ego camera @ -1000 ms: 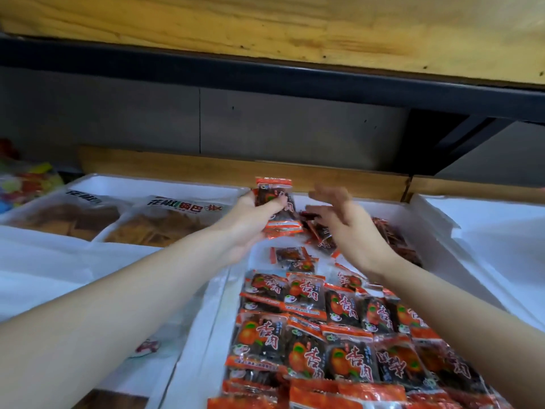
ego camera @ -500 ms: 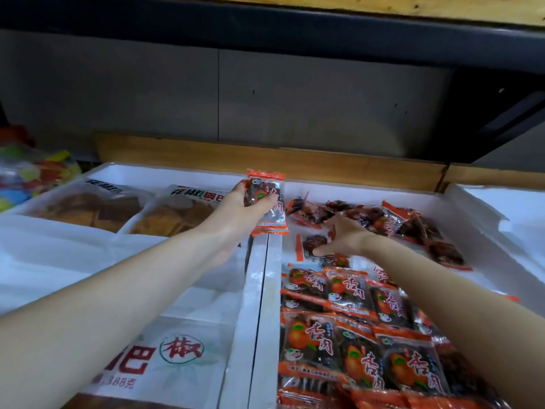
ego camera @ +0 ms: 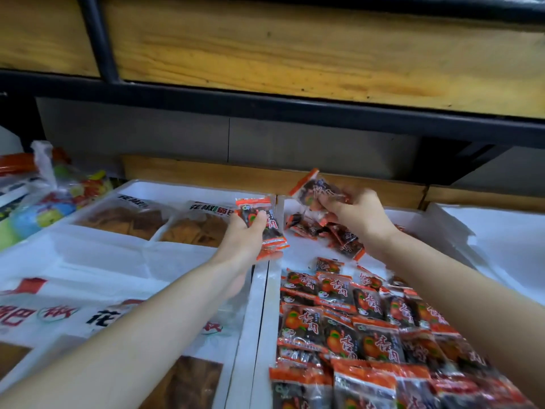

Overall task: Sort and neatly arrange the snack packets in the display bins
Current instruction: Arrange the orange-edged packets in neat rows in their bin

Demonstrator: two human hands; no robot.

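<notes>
Body in view, qty 2 arms: L forearm (ego camera: 132, 335) and R forearm (ego camera: 457, 296) bare along full visible length, slim, tapering to narrow wrists; L hand (ego camera: 243, 240) and R hand (ego camera: 358, 215) bare, R fingers (ego camera: 339, 206) motion-blurred, nail detail not resolvable.

Right hand (ego camera: 358, 215) and its packets (ego camera: 317, 191) motion-blurred, front-row packets (ego camera: 362, 388) cut off by bottom edge

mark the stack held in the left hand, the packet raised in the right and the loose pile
held stack (ego camera: 272, 228): head view, top packet's dark front
raised packet (ego camera: 314, 189): head view, dark middle
loose pile (ego camera: 306, 227): head view, its left packets
</notes>
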